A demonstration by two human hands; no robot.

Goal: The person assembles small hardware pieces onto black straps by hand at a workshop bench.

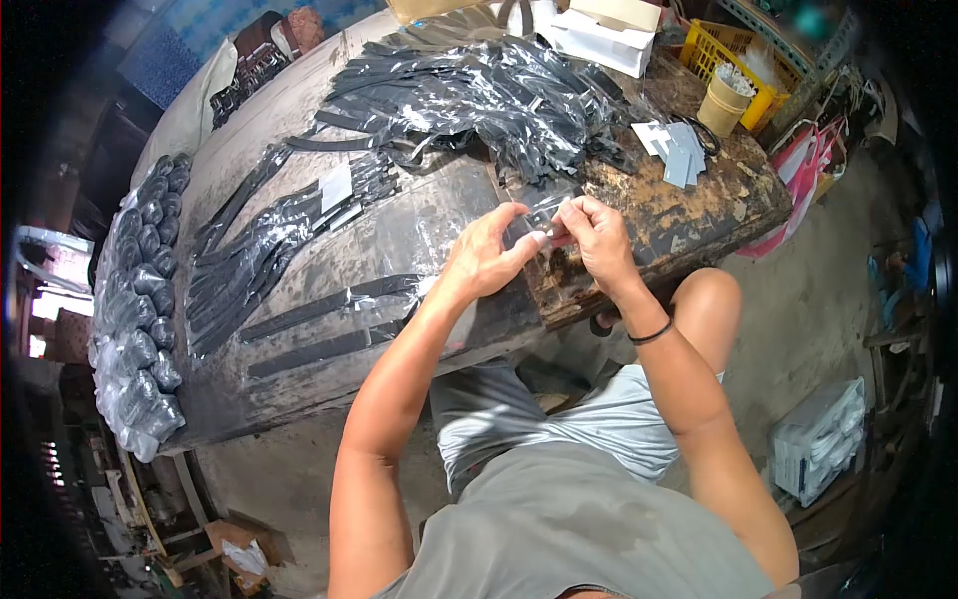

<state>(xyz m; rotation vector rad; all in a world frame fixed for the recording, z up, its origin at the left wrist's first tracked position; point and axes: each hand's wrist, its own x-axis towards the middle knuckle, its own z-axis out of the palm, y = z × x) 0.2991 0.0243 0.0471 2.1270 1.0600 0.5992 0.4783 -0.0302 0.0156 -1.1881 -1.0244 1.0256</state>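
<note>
Near the table's front edge, my left hand (491,252) and my right hand (595,238) meet, fingers pinched around a small, shiny piece (544,218) that looks like clear plastic wrapping. What exactly each hand grips is too small to make out. Just beyond them lies a large heap of black straps in clear plastic (489,90). Left of my left hand, two wrapped black straps (339,307) lie flat on the table (399,215). Farther left is a fanned bundle of black straps (249,255) with white cards (336,188) on it.
Rolled black items in plastic (140,309) line the table's left edge. Grey and white cards (679,155), a cup of white pieces (725,100), a white box (604,38) and a yellow crate (718,50) stand at the right. A plastic-wrapped package (820,439) is on the floor.
</note>
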